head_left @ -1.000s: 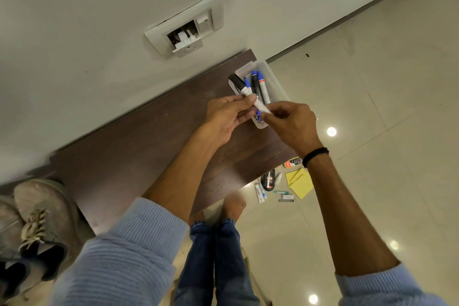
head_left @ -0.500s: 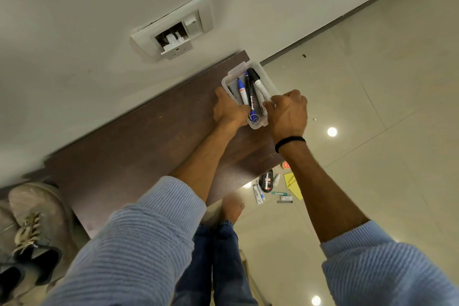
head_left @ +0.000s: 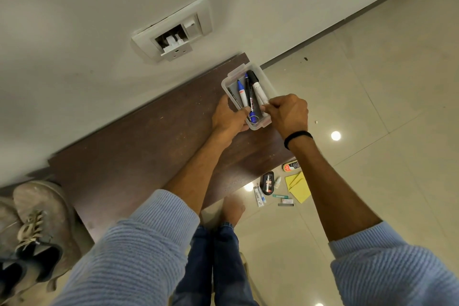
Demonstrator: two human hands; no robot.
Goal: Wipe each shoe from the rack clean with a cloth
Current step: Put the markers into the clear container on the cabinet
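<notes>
A clear plastic box (head_left: 263, 76) with several markers (head_left: 250, 94) sits at the right end of a dark brown wooden top (head_left: 139, 149). My left hand (head_left: 227, 117) grips the box's near left side. My right hand (head_left: 288, 113) has its fingers curled at the box's near right edge, pinching the end of a white marker. A dusty grey lace-up shoe (head_left: 37, 216) lies at the far left below the top. A yellow cloth (head_left: 299, 187) lies on the floor under my right forearm.
On the tiled floor (head_left: 372, 97) beside the cloth lie a black polish bottle (head_left: 268, 182), a round tin (head_left: 290, 165), small tubes and a strip. A wall socket plate (head_left: 173, 30) is set in the wall above the top. My bare foot (head_left: 232, 208) stands below.
Both hands went from holding one marker above the box to the box itself. The marker now lies in the box, and my left hand has closed on the box's side.
</notes>
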